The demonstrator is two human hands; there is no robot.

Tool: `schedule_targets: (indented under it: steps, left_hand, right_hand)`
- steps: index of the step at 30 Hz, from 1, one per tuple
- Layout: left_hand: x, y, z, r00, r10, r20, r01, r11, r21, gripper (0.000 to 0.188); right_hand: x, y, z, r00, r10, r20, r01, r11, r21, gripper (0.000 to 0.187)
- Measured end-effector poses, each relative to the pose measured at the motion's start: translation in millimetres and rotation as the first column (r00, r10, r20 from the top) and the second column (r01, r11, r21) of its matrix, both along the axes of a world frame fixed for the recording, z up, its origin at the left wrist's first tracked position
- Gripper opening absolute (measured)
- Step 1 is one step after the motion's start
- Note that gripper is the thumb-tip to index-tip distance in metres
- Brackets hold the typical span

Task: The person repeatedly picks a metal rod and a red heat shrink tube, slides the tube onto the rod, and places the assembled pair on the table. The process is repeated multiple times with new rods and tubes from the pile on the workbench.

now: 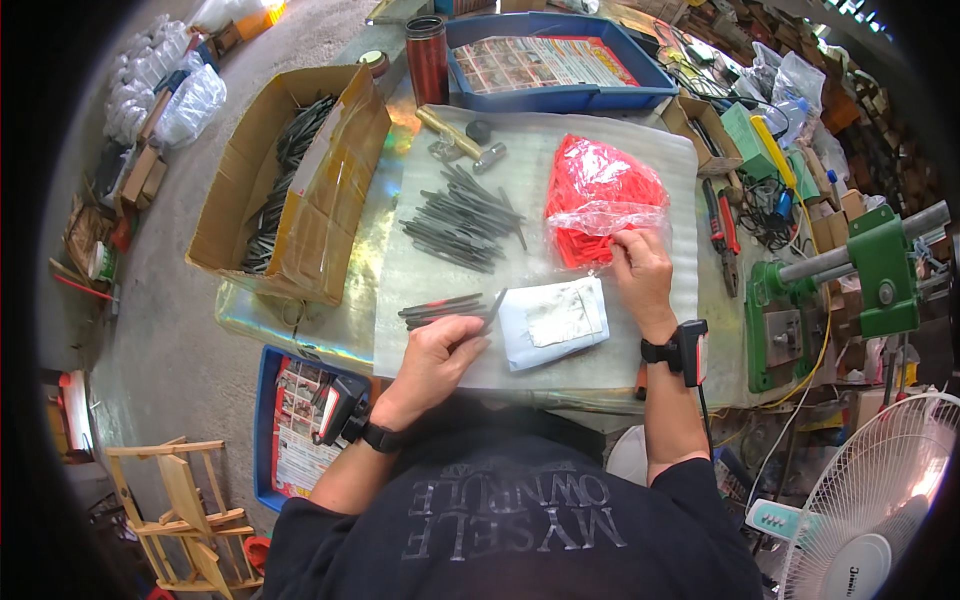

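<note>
My left hand (440, 352) is closed round a thin dark strip (495, 308), whose upper end sticks out past the fingertips. A small row of similar strips (432, 308), a few showing red, lies just beyond that hand. My right hand (643, 272) is pinched at the near mouth of a clear plastic bag (608, 215) full of slim red pieces (580, 248); what its fingertips hold is hidden. Between the hands lies a white-and-blue folded packet (556, 322). Farther off, a loose pile of dark strips (458, 220) rests on the white foam sheet (520, 130).
At left stands an open cardboard box (330, 215) of dark strips. Beyond the sheet are a hammer (448, 132), a red tumbler (427, 62) and a blue tray (560, 100). Rightward are pliers (724, 235), a green hand press (885, 270) and a fan (870, 500).
</note>
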State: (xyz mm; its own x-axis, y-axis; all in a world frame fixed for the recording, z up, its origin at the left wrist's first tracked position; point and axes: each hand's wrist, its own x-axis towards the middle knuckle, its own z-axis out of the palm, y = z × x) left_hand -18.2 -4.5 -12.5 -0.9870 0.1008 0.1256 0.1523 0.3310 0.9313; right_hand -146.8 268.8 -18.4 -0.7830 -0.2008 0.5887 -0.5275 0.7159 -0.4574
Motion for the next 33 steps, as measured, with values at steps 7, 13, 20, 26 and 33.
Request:
schedule_targets:
  steps: [7, 13, 20, 26, 33]
  left_hand:
    - [-2, 16, 3, 1.0, 0.006, 0.006, -0.006, 0.994, 0.113, 0.016]
    - [-2, 25, 3, 0.999, -0.041, 0.023, 0.036, 0.983, 0.183, 0.016]
    - [5, 23, -3, 0.997, -0.071, 0.029, 0.066, 0.986, 0.156, 0.015]
    - [4, 22, -8, 0.996, -0.071, 0.05, 0.059, 0.978, 0.198, 0.015]
    - [-6, 32, 3, 0.993, -0.099, 0.071, 0.073, 0.952, 0.298, 0.016]
  right_hand:
    - [32, -5, 10, 0.944, 0.18, 0.276, 0.071, 0.706, -0.705, 0.012]
    - [20, -11, 4, 0.938, 0.1, 0.332, 0.189, 0.656, -0.73, 0.014]
    - [3, -8, 0, 0.92, -0.203, 0.336, 0.318, 0.888, -0.332, 0.025]
    - [10, -5, 15, 0.931, 0.013, 0.366, 0.249, 0.711, -0.658, 0.018]
    - [46, -9, 42, 0.831, 0.379, 0.407, 0.174, 0.517, -0.838, 0.014]
